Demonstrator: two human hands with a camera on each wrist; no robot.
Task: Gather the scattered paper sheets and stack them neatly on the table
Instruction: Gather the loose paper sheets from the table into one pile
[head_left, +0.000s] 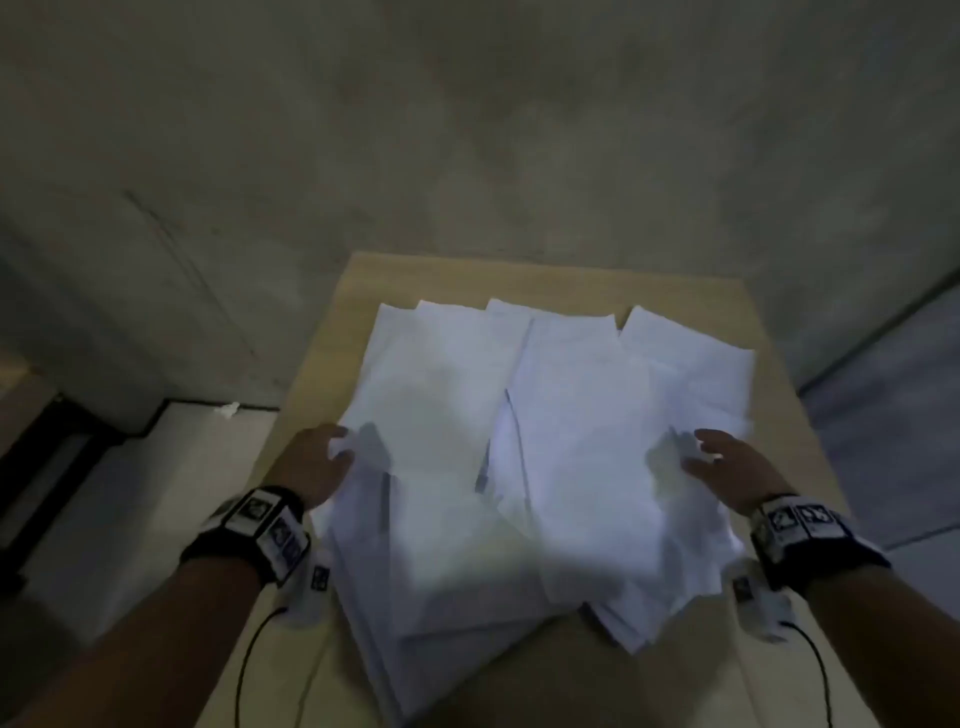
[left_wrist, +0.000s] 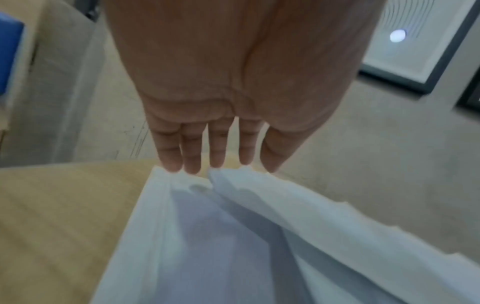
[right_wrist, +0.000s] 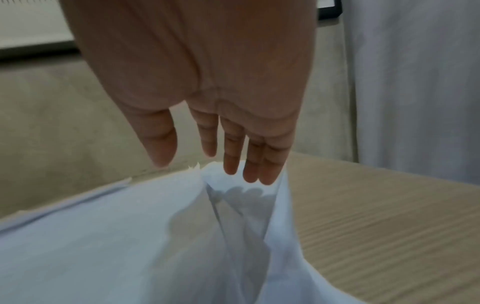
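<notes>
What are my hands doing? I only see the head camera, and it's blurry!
Observer: Your left hand has straight fingers, tips at the raised edge of the papers.
Operator: And my other one?
Observer: The right hand is straight-fingered too, its fingertips against a lifted paper edge.
Operator: Is anything else nearby?
Observer: The left wrist camera shows something blue off past the table.

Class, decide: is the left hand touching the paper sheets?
Touching. In the left wrist view the left hand has straight fingertips meeting the raised edge of the paper sheets.
</notes>
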